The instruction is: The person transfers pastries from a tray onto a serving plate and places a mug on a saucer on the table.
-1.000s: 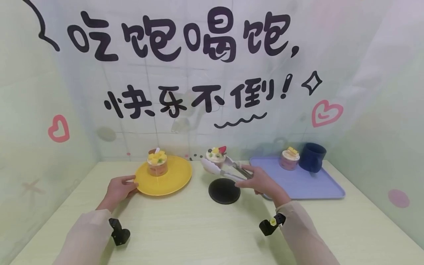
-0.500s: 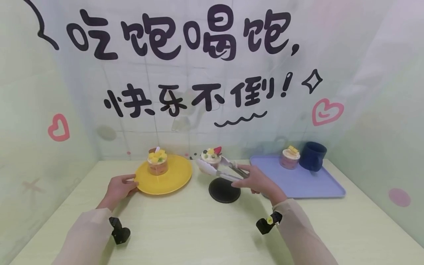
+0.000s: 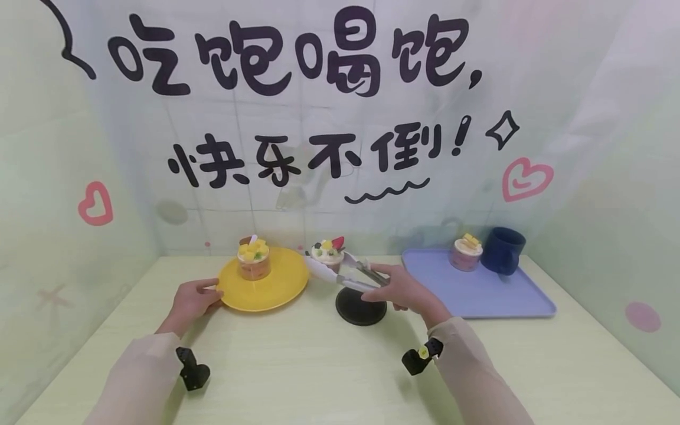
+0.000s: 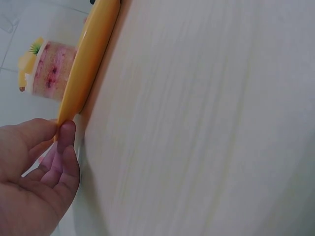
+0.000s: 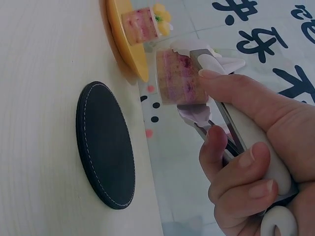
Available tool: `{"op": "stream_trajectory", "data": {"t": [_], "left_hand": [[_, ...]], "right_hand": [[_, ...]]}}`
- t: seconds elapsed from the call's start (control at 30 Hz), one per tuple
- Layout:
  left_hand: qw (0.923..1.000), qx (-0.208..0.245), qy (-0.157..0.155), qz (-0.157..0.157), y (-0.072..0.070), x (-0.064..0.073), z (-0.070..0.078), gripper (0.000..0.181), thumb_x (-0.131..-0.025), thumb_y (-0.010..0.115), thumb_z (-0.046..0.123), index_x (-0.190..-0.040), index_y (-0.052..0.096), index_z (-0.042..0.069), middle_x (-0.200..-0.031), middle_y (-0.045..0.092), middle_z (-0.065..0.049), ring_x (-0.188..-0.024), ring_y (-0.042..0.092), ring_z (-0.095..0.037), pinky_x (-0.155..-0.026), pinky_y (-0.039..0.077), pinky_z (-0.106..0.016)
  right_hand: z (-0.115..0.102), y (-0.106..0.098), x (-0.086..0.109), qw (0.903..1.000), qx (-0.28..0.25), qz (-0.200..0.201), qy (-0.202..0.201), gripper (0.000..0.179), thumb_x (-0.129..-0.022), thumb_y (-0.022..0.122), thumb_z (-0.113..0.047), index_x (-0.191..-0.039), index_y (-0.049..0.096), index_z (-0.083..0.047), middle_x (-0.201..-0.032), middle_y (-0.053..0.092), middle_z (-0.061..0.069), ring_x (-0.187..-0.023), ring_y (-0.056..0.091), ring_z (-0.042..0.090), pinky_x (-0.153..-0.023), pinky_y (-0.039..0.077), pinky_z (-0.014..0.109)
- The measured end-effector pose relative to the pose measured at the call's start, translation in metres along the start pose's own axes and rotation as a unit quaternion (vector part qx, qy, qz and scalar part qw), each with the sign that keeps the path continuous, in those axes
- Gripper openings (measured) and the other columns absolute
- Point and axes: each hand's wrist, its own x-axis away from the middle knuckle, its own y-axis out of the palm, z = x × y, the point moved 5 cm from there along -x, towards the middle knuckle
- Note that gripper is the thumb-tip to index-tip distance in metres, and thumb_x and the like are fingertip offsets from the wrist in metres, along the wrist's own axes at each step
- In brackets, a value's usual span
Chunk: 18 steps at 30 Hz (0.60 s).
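My left hand [image 3: 193, 300] pinches the left rim of a yellow plate [image 3: 276, 289] between thumb and fingers, as the left wrist view shows up close. On that plate stands a dessert cup [image 3: 255, 268] topped with yellow fruit cubes. Tongs [image 3: 356, 284] with pale tips are gripped in my right hand [image 3: 406, 293]. Between the tips is a second dessert cup [image 3: 327, 254], with cream, a strawberry piece and dark berries on top. In the right wrist view this cup [image 5: 179, 78] hangs upright above the table, apart from the plate.
A round black coaster [image 3: 361, 310] lies below the tongs. At the right, a lavender tray [image 3: 489, 301] bears a third dessert cup [image 3: 466, 257] and a dark blue mug [image 3: 503, 251]. A printed backdrop [image 3: 297, 118] stands behind the table [image 3: 297, 366].
My right hand has moved left with the tongs, carrying the strawberry-topped dessert cup closer to the yellow plate. The left hand and the plate keep their place.
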Motion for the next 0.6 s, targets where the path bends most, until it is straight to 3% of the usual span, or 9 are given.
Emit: {"op": "stream_trajectory", "data": {"t": [0.6], "left_hand": [[1.0000, 0.001, -0.009, 0.003, 0.001, -0.001, -0.001, 0.051, -0.089, 0.056, 0.009, -0.131, 0.038, -0.013, -0.104, 0.060, -0.027, -0.071, 0.061, -0.010, -0.063, 0.052, -0.021]], "right_hand": [[-0.009, 0.017, -0.009, 0.9997, 0.002, -0.016, -0.018, 0.073, -0.073, 0.077, -0.020, -0.138, 0.043, -0.014, -0.096, 0.054, 0.011, -0.038, 0.027, 0.012, -0.034, 0.027, 0.022]]}}
